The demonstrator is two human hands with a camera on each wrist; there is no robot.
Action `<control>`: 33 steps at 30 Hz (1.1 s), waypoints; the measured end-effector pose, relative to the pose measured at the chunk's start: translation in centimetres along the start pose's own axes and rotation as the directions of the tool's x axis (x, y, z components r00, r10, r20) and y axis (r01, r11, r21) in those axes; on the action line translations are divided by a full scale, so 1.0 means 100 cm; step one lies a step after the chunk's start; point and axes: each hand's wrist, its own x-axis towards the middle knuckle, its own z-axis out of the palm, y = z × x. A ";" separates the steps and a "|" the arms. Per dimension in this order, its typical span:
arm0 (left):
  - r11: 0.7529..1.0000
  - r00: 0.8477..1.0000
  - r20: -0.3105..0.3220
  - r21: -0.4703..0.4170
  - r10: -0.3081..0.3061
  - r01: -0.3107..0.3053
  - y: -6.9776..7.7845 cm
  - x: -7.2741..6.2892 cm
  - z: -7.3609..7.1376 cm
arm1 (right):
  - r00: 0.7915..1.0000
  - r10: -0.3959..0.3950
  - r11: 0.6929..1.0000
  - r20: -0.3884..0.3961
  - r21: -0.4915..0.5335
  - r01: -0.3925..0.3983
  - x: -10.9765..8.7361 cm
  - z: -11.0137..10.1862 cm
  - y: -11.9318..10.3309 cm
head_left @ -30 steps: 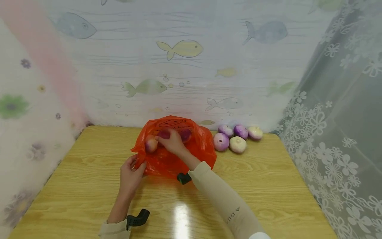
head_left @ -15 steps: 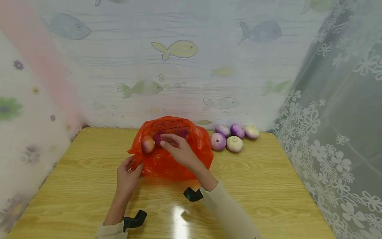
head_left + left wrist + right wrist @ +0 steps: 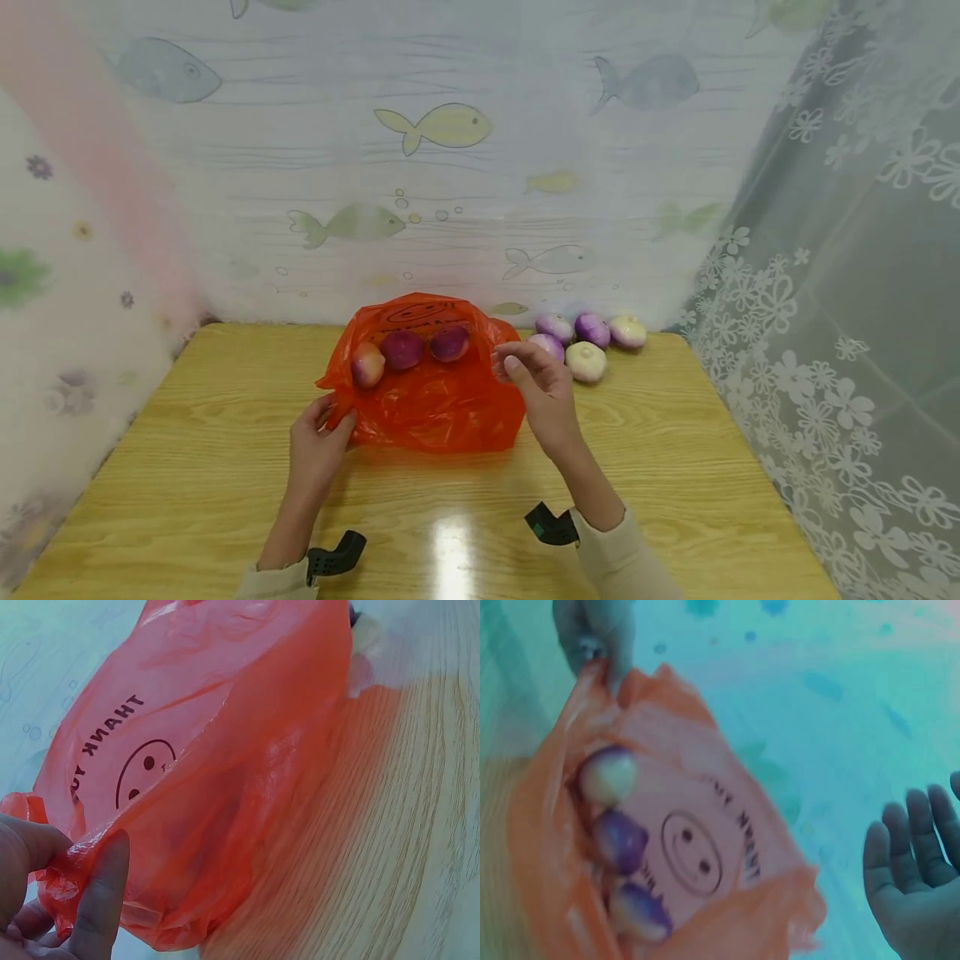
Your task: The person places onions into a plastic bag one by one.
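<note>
A red plastic bag (image 3: 442,417) lies on the table with its mouth spread, a smiley face and "THANK YOU" printed on it. Inside sit 3 purple-and-white onions, the left onion (image 3: 368,365) paler than the middle onion (image 3: 402,349) and the right onion (image 3: 450,342). My left hand (image 3: 318,442) pinches the bag's left edge between thumb and fingers, as the left wrist view shows close up. My right hand (image 3: 543,396) hovers past the bag's right side with nothing in it, fingers loosely bent. It partly covers the nearest loose onion (image 3: 551,345).
Several more onions cluster right of the bag at the table's back, among them a white onion (image 3: 587,362) and a purple onion (image 3: 592,331). Behind the wooden table (image 3: 660,467) hangs a fish-patterned curtain (image 3: 450,208).
My right hand has let go of an onion inside the bag, come out and moved right toward the loose onions. The left hand keeps its pinch on the bag.
</note>
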 end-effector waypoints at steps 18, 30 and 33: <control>1.000 1.000 -0.002 0.012 -0.015 0.015 0.000 0.000 -0.002 | 0.865 0.202 0.936 -0.459 -0.170 -0.309 -0.022 -0.115 0.076; 0.999 1.000 -0.012 0.028 -0.023 0.023 0.000 0.000 0.001 | 0.816 0.366 0.779 -0.448 -0.333 -0.532 -0.021 -0.151 0.099; 1.000 1.000 -0.010 0.027 -0.010 0.010 0.000 0.000 0.001 | 0.816 0.367 0.761 -0.447 -0.359 -0.540 -0.019 -0.153 0.105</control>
